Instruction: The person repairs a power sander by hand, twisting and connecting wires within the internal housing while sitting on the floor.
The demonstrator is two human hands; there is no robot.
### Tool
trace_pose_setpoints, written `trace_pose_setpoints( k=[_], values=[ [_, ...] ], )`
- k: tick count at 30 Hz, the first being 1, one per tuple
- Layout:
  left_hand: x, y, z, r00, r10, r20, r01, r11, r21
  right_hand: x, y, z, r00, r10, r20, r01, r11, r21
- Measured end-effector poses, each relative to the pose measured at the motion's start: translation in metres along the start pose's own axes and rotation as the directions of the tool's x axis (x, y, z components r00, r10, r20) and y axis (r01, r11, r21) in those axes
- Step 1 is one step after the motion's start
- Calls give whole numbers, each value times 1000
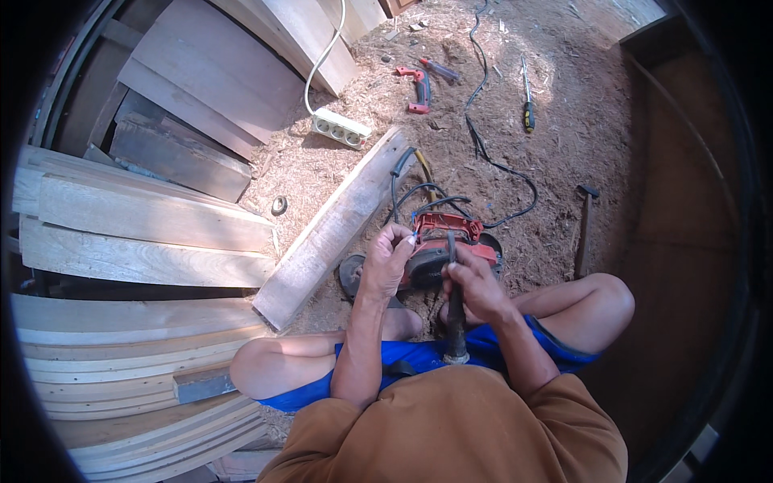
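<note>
I watched remotely: the left hand [388, 254] pinched thin wires [415, 233], likely steadying them; the right hand [477, 283] closed round a chisel [456, 312] at the opened red power tool [435, 244] on the sawdust [555, 217].

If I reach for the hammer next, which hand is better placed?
Probably your right hand: the hammer lies on that side, though it must first release the dark-handled tool. Your left hand is farther off, pinching wires.

Sawdust-strewn ground [557, 213] leaves a hand room to pass between the black cord [535, 193] and the hammer [585, 233]; leftward, a slanting plank [332, 232] (long and thick) obstructs the way beside the red power tool [483, 251].
</note>
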State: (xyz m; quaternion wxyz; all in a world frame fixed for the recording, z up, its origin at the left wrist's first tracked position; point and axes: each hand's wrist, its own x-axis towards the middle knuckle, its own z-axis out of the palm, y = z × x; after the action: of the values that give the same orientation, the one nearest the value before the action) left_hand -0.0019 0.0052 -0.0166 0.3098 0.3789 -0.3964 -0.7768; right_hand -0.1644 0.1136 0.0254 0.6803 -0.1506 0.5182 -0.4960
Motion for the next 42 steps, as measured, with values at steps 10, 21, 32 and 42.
trace_pose_setpoints(
  k=[10, 21, 32, 42],
  values=[
    [4, -7, 3, 991, 116, -71, -107, 987, 119, -3, -5, 25, 978, -208, 6, 207, 971, -120],
    [-1, 8, 14, 990, 38, -137, -35, 999, 23, -1, -8, 41, 973, -215, 87, 228, 957, -179],
    [-3, 9, 13, 978, 176, -111, -160, 978, 136, 3, -4, 39, 979, -192, 65, 198, 976, -96],
    [-5, 4, 10, 955, 286, -82, -250, 922, 297, 10, 1, 27, 995, -92, 35, 87, 990, 114]
  ],
)
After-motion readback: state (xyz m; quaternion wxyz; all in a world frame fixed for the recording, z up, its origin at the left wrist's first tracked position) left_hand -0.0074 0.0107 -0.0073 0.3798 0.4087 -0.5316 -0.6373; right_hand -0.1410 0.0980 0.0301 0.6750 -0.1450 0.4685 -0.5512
